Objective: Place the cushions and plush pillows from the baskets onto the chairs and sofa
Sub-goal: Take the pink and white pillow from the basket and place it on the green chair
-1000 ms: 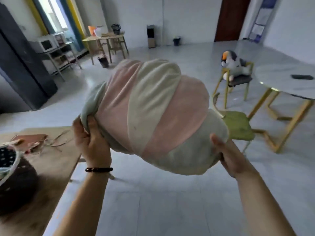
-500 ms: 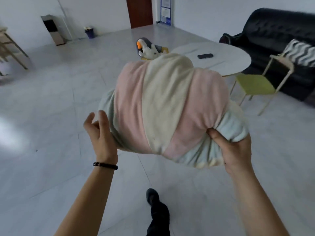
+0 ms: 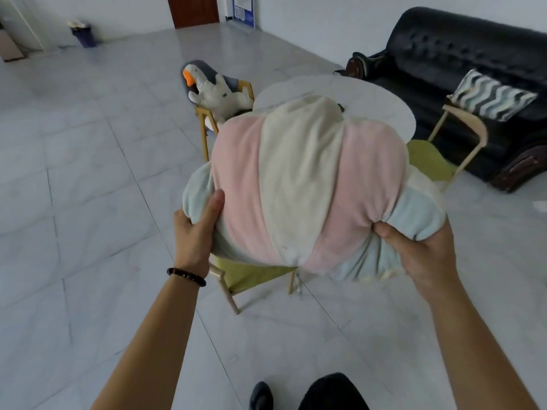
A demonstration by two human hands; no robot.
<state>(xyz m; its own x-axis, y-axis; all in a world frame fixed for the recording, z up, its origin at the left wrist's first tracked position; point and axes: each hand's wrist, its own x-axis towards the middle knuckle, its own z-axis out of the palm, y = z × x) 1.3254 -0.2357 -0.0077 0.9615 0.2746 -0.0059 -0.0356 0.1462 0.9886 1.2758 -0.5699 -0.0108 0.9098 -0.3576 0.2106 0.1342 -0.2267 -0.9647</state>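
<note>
Your grey tiled floor [image 3: 88, 179] carries a round white table [image 3: 381, 105]. Beside the table stand green-seated chairs [image 3: 251, 275].

A round white bench [image 3: 381, 105] stands on the grey tiled floor [image 3: 88, 179]. A dark bin [image 3: 83, 35] sits by the far wall, near a brown door [image 3: 192, 10] and a blue poster [image 3: 242, 8].

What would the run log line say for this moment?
holding: striped plush pillow | left hand, right hand gripping | above green chair | goose plush already seated
</note>
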